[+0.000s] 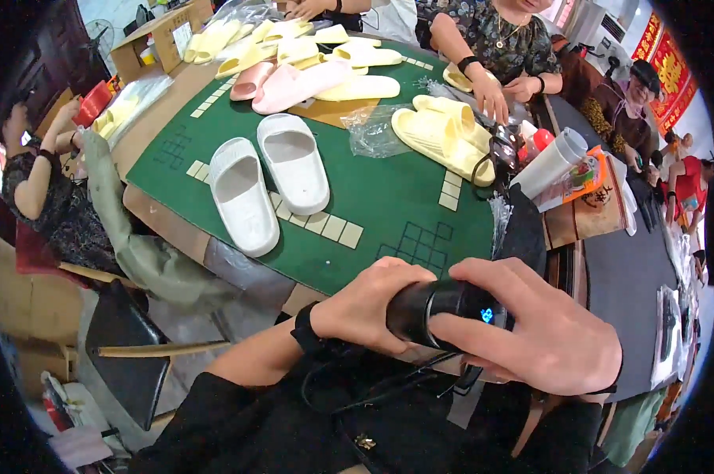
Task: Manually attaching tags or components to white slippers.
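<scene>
A black thermos (412, 314), tilted on its side with a blue lit display on its lid, is held in front of my body at the near edge of the table. My left hand (363, 306) wraps around its body, while my right hand (535, 332) closes over the lid end with thumb and fingers on either side. Beyond them, on the green tabletop (357, 193), lie a white slide slipper (244, 201) and its mate (294, 162), side by side. To the right sit yellow slippers (444, 134) by a crumpled clear plastic bag (377, 130).
Pink slippers (298, 85) and several yellow ones (365, 55) are heaped at the far side. A white bottle (554, 158) and packages stand at the right edge. Across the table a person (499, 55) handles a slipper; another person (45, 174) sits at left. A cardboard box (155, 39) stands far left.
</scene>
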Tool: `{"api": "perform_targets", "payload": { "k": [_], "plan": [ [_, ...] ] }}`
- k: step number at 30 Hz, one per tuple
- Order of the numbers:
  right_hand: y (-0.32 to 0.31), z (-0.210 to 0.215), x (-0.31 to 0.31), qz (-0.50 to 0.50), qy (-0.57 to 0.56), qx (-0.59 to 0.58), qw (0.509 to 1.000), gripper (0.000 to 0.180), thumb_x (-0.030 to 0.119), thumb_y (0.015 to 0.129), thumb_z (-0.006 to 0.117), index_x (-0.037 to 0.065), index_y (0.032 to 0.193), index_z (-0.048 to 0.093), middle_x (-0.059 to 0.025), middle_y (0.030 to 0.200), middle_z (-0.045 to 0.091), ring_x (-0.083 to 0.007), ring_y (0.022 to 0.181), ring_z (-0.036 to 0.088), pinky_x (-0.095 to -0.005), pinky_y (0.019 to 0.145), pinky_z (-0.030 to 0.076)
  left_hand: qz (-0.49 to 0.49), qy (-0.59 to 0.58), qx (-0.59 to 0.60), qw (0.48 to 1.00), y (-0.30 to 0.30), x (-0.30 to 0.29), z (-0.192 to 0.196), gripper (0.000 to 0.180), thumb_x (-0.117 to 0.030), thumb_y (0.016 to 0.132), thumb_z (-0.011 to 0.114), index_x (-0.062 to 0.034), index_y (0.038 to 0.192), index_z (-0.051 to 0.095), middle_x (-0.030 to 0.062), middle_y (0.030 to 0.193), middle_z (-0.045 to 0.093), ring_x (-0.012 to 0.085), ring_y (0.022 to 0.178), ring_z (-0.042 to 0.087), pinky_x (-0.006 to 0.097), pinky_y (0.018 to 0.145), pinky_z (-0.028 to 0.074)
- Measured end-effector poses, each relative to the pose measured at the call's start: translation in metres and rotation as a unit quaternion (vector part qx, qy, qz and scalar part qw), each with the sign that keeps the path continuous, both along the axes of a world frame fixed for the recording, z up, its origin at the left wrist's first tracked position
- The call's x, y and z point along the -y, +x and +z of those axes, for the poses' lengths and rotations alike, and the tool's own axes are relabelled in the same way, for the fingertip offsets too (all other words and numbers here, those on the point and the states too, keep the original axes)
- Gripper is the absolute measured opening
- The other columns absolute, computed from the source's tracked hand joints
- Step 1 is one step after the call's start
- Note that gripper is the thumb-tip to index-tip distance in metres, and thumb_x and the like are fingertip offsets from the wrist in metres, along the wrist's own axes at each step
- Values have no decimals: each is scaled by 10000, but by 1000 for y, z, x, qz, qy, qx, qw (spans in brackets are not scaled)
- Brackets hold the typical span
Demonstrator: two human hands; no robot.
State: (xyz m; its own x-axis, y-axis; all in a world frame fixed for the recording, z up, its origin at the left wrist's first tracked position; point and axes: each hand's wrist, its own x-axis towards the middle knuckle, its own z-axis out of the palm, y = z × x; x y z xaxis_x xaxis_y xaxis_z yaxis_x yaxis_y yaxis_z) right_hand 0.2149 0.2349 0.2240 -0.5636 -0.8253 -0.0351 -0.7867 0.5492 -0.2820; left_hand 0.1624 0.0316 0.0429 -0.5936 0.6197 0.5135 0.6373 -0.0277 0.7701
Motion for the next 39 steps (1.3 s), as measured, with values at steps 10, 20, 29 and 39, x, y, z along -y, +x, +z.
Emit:
{"api": "perform_targets", "payload": {
  "k": [10,20,29,39],
  "plan": [
    [18,11,-26,32,-161,-74,984,317,132,673,771,136,981,696,-276,1175,532,-442,996,594,-488,826,503,-35,-12,28,999,2,3,10,824,-259,483,901,-21,1197,565,128,1111,623,310,1070,567,398,945,429],
    [54,7,-104,-115,-497,513,690,377,275,902,646,76,1149,441,-259,1171,427,-482,853,621,-406,585,617,-87,113,-38,989,3,8,44,793,-294,494,879,-29,1166,553,110,1078,619,290,1009,599,440,1001,352],
    [87,-44,-134,62,-715,263,644,591,8,703,781,-27,1142,387,-176,1173,369,-350,784,575,-356,415,559,-99,159,-92,978,19,8,76,404,-231,778,712,-30,1106,590,99,1020,643,265,937,642,501,975,369],
    [90,-44,-115,52,-771,174,611,566,-7,745,752,-17,1171,379,-184,1162,375,-335,791,552,-363,437,578,-120,141,-139,973,23,3,83,598,-376,695,761,-66,1155,539,71,1094,600,268,1003,601,491,970,353]
  ]
}}
